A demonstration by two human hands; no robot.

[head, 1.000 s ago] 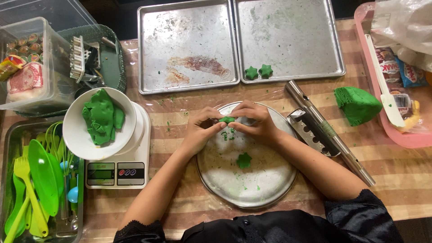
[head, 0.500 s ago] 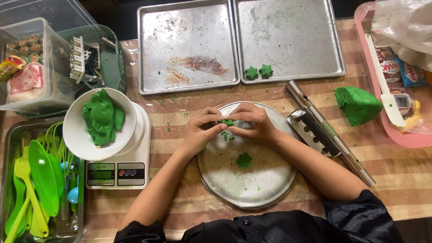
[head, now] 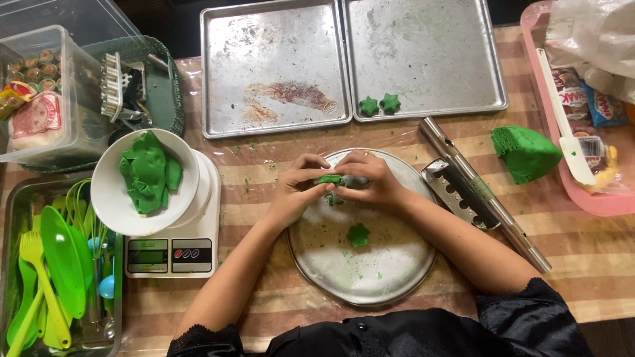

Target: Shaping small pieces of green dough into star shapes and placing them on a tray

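Green dough (head: 329, 179) sits pinched between our left hand (head: 296, 192) and right hand (head: 370, 180), fingertips pressed together on it above the round plate (head: 390, 277). Just below our hands lies a star shape (head: 358, 235).

Bright, even overhead light, sharp.

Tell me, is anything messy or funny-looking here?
A little. The left silver baking tray has a brown smeared stain, unlike the cleaner tray beside it. Tiny green crumbs are scattered on the round metal plate, under the left hand and right hand pinching a green dough piece.
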